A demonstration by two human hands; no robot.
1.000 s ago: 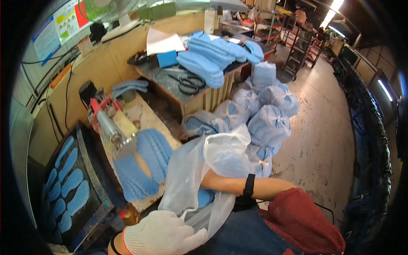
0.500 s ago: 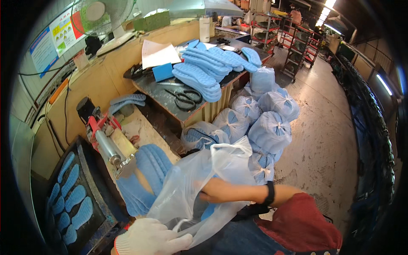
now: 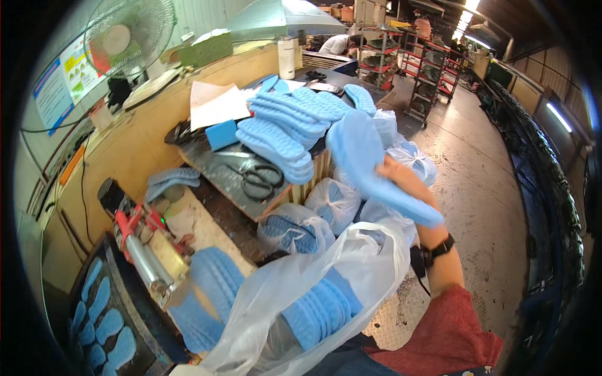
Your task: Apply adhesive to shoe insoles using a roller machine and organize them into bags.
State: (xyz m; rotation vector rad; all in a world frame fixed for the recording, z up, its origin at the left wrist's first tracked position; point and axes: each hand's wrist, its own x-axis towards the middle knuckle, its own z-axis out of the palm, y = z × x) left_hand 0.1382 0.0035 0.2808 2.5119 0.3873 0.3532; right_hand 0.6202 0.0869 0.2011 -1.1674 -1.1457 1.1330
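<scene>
My bare right hand (image 3: 401, 178), with a dark band on its wrist, is closed on a light-blue insole (image 3: 360, 153), raised above the bags at the right; whether it is one or a few together I cannot tell. In front of me a translucent plastic bag (image 3: 251, 313) gapes, with a row of blue insoles (image 3: 323, 307) standing inside. Of my gloved left hand (image 3: 186, 370) only a pale sliver shows at the lower edge, beside the bag; its fingers are hidden.
Stacked insoles (image 3: 276, 141) and black scissors (image 3: 258, 180) lie on the dark table. Tied bags of insoles (image 3: 333, 203) crowd the floor beside it. A red-and-silver clamp device (image 3: 141, 250) stands left, near a dark tray (image 3: 128, 285) of insoles. Wheeled racks (image 3: 426, 81) stand farther back.
My right hand has come out of the bag and risen to the right, now with a blue insole. The bag mouth shows its insoles. My left glove has sunk mostly out of view.
</scene>
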